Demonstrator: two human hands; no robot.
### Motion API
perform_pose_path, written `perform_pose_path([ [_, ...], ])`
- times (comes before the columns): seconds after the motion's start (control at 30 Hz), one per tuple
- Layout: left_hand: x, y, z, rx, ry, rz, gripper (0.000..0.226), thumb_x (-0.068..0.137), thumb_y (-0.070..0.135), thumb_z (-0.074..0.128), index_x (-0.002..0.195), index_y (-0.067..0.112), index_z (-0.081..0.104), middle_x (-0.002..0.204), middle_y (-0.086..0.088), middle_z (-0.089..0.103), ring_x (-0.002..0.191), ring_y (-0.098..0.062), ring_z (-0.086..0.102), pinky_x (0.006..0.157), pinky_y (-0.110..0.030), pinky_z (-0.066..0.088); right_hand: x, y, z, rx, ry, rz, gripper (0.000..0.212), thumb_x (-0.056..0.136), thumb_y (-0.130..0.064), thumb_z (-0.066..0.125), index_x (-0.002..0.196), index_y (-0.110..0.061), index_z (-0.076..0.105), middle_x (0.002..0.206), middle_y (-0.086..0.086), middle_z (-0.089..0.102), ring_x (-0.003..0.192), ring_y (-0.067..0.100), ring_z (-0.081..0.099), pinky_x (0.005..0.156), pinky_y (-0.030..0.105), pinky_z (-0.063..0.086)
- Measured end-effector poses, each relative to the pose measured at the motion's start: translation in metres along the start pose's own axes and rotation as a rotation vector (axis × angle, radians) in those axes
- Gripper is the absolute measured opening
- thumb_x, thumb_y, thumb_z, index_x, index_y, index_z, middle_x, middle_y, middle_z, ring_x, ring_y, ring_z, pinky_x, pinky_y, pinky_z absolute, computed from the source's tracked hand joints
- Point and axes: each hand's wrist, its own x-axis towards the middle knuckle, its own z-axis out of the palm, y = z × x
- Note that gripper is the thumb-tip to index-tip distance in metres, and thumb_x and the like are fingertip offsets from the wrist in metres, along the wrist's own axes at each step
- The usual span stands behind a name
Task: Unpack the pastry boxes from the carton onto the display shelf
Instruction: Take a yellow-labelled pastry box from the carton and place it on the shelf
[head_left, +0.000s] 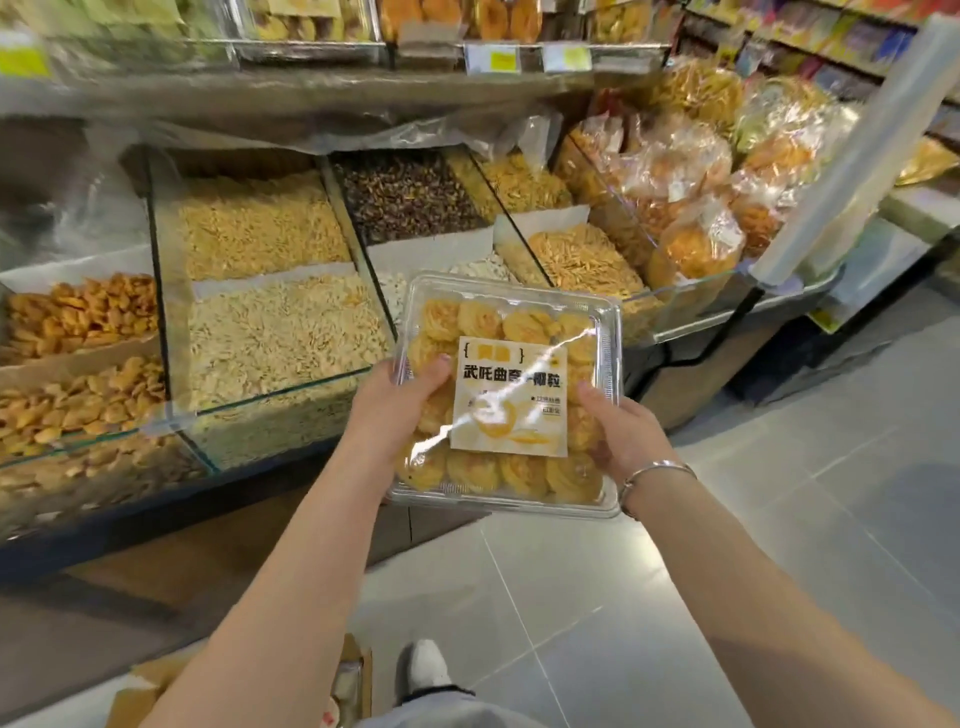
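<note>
- Shelf: glass-fronted, split by glass dividers into bins of loose snacks.
- Pale-stick bin: mid-shelf.
- Orange pieces: left of that bin.
- Dark mix: behind and right of it.
- Bagged snacks: piled far right of it.
- Floor: grey tiles below the bin; a carton and a shoe rest on them.

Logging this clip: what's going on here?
A person holds a clear pastry box with both hands, left hand and right hand gripping its sides, thumbs on the lid. It is in the air before the glass snack bins, not yet set down. The carton lies on the floor near their shoe.
</note>
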Motion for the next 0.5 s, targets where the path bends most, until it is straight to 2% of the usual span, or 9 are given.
perform_pose_path([
  [0.13, 0.048, 0.039, 0.002, 0.043, 0.021, 0.020, 0.081, 0.066, 0.051, 0.076, 0.133, 0.019, 0.044, 0.125, -0.004, 0.061, 0.109, -0.026, 0.062, 0.097, -0.049, 0.048, 0.045, -0.045, 0.019, 0.035, -0.036, -0.047, 0.026, 0.080, -0.042, 0.067, 0.088, -0.017, 0.065, 0.076, 0.008, 0.061, 0.066, 0.024, 0.056, 0.068, 0.037, 0.051],
  [0.2, 0.068, 0.055, -0.004, 0.062, 0.036, 0.036, 0.083, 0.067, 0.048, 0.077, 0.136, 0.022, 0.039, 0.122, 0.001, 0.060, 0.108, -0.026, 0.062, 0.096, -0.049, 0.048, 0.068, -0.058, 0.031, 0.055, -0.059, -0.040, 0.020, 0.083, -0.037, 0.066, 0.083, -0.017, 0.063, 0.067, 0.003, 0.055, 0.055, 0.018, 0.049, 0.055, 0.029, 0.044],
  [0.27, 0.081, 0.065, -0.009, 0.077, 0.000, 0.040, 0.078, 0.074, 0.038, 0.076, 0.139, 0.028, 0.034, 0.118, 0.002, 0.060, 0.105, -0.025, 0.063, 0.097, -0.049, 0.047, 0.088, -0.066, 0.042, 0.070, -0.093, -0.022, 0.022, 0.081, -0.037, 0.068, 0.086, -0.017, 0.060, 0.075, 0.005, 0.060, 0.064, 0.020, 0.057, 0.061, 0.031, 0.049],
  [0.33, 0.094, 0.074, -0.015, 0.110, 0.003, 0.026, 0.081, 0.074, 0.036, 0.077, 0.140, 0.030, 0.031, 0.123, -0.001, 0.062, 0.104, -0.023, 0.064, 0.099, -0.045, 0.046, 0.109, -0.078, 0.055, 0.088, -0.135, 0.013, 0.045, 0.069, -0.044, 0.075, 0.099, -0.014, 0.059, 0.099, 0.013, 0.067, 0.089, 0.032, 0.065, 0.083, 0.042, 0.055],
  [0.37, 0.103, 0.080, -0.018, 0.111, 0.035, 0.028, 0.083, 0.072, 0.038, 0.078, 0.140, 0.029, 0.031, 0.124, -0.001, 0.062, 0.105, -0.023, 0.063, 0.099, -0.044, 0.045, 0.123, -0.090, 0.065, 0.081, -0.170, 0.020, 0.050, 0.065, -0.046, 0.076, 0.101, -0.015, 0.060, 0.104, 0.017, 0.067, 0.096, 0.037, 0.064, 0.087, 0.046, 0.054],
  [0.4, 0.110, 0.083, -0.021, 0.103, 0.053, 0.038, 0.086, 0.068, 0.041, 0.080, 0.139, 0.029, 0.033, 0.123, -0.002, 0.063, 0.107, -0.024, 0.063, 0.100, -0.046, 0.045, 0.133, -0.098, 0.071, 0.072, -0.183, -0.001, 0.041, 0.069, -0.045, 0.074, 0.098, -0.017, 0.062, 0.100, 0.018, 0.068, 0.093, 0.037, 0.064, 0.084, 0.043, 0.055],
  [0.43, 0.117, 0.088, -0.023, 0.092, 0.092, 0.037, 0.090, 0.063, 0.045, 0.081, 0.138, 0.031, 0.035, 0.123, -0.003, 0.064, 0.110, -0.026, 0.062, 0.100, -0.049, 0.045, 0.143, -0.108, 0.079, 0.045, -0.203, -0.027, 0.030, 0.077, -0.041, 0.070, 0.094, -0.018, 0.063, 0.088, 0.013, 0.067, 0.082, 0.031, 0.063, 0.074, 0.037, 0.054],
  [0.47, 0.124, 0.094, -0.025, 0.090, 0.141, 0.037, 0.092, 0.060, 0.049, 0.082, 0.137, 0.032, 0.036, 0.124, -0.004, 0.063, 0.112, -0.028, 0.061, 0.099, -0.051, 0.046, 0.154, -0.119, 0.087, 0.024, -0.229, -0.055, 0.027, 0.083, -0.039, 0.066, 0.096, -0.016, 0.063, 0.079, 0.008, 0.063, 0.073, 0.025, 0.059, 0.065, 0.032, 0.050],
  [0.5, 0.130, 0.098, -0.026, 0.087, 0.185, 0.042, 0.092, 0.060, 0.050, 0.081, 0.137, 0.030, 0.036, 0.125, -0.004, 0.062, 0.113, -0.027, 0.060, 0.099, -0.050, 0.046, 0.161, -0.130, 0.093, 0.002, -0.246, -0.072, 0.032, 0.085, -0.039, 0.064, 0.103, -0.014, 0.061, 0.079, 0.005, 0.061, 0.072, 0.021, 0.057, 0.063, 0.030, 0.049],
])
